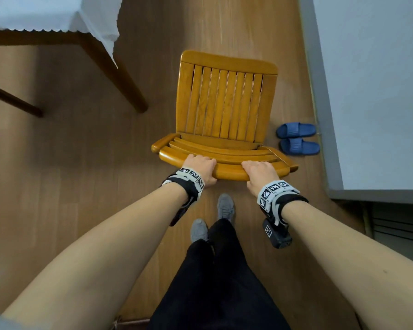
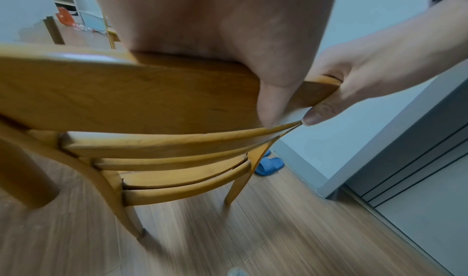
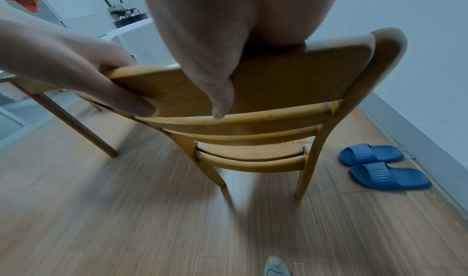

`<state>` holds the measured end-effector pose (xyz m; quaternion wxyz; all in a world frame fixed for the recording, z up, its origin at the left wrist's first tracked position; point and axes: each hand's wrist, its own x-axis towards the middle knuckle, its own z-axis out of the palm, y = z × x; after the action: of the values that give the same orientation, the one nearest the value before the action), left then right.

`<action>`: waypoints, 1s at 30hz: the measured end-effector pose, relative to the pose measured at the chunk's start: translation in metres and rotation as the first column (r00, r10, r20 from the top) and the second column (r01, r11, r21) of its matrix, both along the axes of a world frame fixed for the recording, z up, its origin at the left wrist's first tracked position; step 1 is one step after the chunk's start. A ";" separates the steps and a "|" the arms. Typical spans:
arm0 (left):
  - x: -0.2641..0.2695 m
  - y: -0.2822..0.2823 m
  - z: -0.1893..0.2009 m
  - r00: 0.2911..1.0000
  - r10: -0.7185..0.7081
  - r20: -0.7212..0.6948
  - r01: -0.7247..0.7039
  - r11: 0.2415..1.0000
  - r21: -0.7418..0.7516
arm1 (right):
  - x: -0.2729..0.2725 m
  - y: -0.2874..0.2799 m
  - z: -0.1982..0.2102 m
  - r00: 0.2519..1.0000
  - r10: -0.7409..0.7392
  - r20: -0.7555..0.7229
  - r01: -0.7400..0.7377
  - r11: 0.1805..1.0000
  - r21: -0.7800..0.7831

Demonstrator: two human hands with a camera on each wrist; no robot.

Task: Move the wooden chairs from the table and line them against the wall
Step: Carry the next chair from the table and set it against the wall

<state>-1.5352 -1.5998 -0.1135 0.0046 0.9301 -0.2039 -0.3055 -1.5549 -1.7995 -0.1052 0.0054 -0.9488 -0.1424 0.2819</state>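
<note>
A honey-coloured wooden chair (image 1: 224,103) with a slatted seat stands on the floor between the table and the wall (image 1: 372,91). Both hands grip its top back rail (image 1: 229,173). My left hand (image 1: 200,166) holds the rail's left part, fingers over the front and thumb behind. My right hand (image 1: 258,171) holds the right part the same way. In the left wrist view the left thumb (image 2: 273,100) lies on the rail's back (image 2: 126,96), with my right hand (image 2: 354,84) beside it. In the right wrist view the right thumb (image 3: 217,92) presses the rail (image 3: 291,76), and my left hand (image 3: 83,74) wraps its far end.
The table (image 1: 105,58) with a white cloth (image 1: 57,13) stands at the upper left, one leg near the chair. A pair of blue slippers (image 1: 296,138) lies by the grey skirting (image 1: 320,115) to the chair's right. My feet in grey socks (image 1: 224,207) stand just behind the chair.
</note>
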 end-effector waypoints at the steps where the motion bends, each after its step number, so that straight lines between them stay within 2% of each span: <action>1: 0.001 -0.001 0.001 1.000 0.005 0.002 -0.005 1.000 0.003 | 0.001 0.000 0.001 1.000 0.002 0.009 -0.003 1.000 0.004; 13: 0.063 -0.014 0.029 0.994 0.086 -0.072 -0.080 0.993 0.083 | 0.063 -0.007 0.023 1.000 0.005 0.020 -0.005 1.000 -0.016; 18: 0.066 -0.018 0.029 0.994 0.082 -0.078 -0.074 0.993 0.091 | 0.065 -0.008 0.030 1.000 0.001 0.000 -0.001 1.000 -0.029; 25: 0.071 -0.013 0.039 0.993 0.004 -0.119 0.011 0.992 0.125 | 0.069 -0.002 0.036 0.998 -0.044 -0.047 0.043 0.999 -0.029; 30: 0.098 0.012 0.049 0.963 -0.123 -0.240 0.174 0.964 0.203 | 0.080 0.003 0.041 0.981 -0.091 -0.170 0.075 0.992 -0.102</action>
<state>-1.4376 -1.5882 -0.0646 -0.0991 0.8661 -0.2361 -0.4294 -1.4750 -1.7962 -0.0639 -0.0158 -0.9248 -0.0880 0.3699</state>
